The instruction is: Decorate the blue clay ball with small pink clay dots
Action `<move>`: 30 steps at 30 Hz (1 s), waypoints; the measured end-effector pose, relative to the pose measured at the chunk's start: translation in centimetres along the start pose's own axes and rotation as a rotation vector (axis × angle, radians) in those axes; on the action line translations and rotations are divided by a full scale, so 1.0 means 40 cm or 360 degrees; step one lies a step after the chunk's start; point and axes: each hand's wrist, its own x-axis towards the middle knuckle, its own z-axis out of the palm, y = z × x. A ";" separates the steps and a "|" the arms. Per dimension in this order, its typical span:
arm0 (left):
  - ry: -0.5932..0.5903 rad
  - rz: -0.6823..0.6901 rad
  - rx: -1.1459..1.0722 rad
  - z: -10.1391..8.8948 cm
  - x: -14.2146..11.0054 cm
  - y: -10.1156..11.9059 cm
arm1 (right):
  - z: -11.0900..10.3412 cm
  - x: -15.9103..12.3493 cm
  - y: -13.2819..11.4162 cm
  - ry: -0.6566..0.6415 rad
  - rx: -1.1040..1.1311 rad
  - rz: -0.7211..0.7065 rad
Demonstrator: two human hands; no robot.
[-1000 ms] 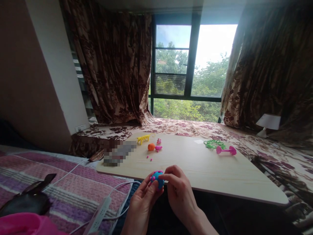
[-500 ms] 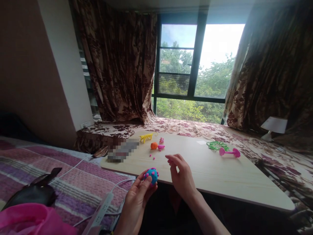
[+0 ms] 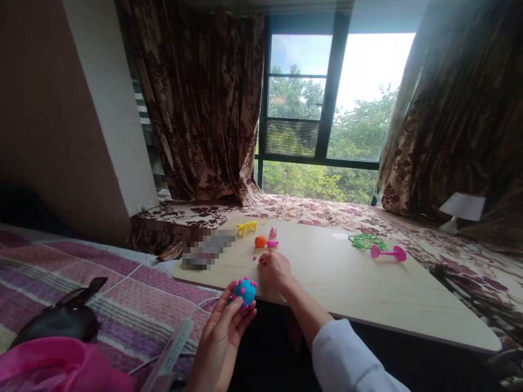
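My left hand (image 3: 224,326) holds a blue modelling-clay ball (image 3: 245,293) dotted with small pink lumps, just in front of the table's near edge. Fingers and thumb press round its lower side. Over the table, my right hand (image 3: 275,268) is closed in a pinch at the tabletop; whatever lies between its fingertips is hidden. Beside those fingertips sits a tiny pink clay ball (image 3: 254,258). Behind them are an orange clay lump (image 3: 260,241), a pink clay piece (image 3: 272,243) touching or close to it, and a small pink lumpy piece (image 3: 273,233).
On the pale wooden table (image 3: 347,288) stand a yellow four-legged figure (image 3: 247,228), green string (image 3: 365,241) and a pink dumbbell-shaped piece (image 3: 388,252). A blurred-out item (image 3: 208,249) lies at the left. A power strip (image 3: 174,348) with cables runs beside the bed (image 3: 134,305).
My right hand has moved left and down to the tabletop, its fingers closing where a second tiny pink ball lay. My left hand has shifted slightly left with the blue ball.
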 end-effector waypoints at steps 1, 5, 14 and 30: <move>-0.0003 -0.0032 -0.0009 0.003 -0.002 0.004 | -0.013 -0.019 0.000 0.0004 0.0052 -0.0009; -0.0043 -0.0165 -0.0099 0.027 -0.012 0.010 | -0.094 -0.148 0.012 0.0031 0.0319 -0.0071; -0.0119 -0.0274 -0.0081 0.096 -0.039 -0.024 | -0.214 -0.338 -0.058 0.0244 0.1053 -0.0167; -0.0160 -0.0263 -0.0177 0.102 -0.055 -0.040 | -0.211 -0.351 -0.086 0.0402 0.0382 -0.0388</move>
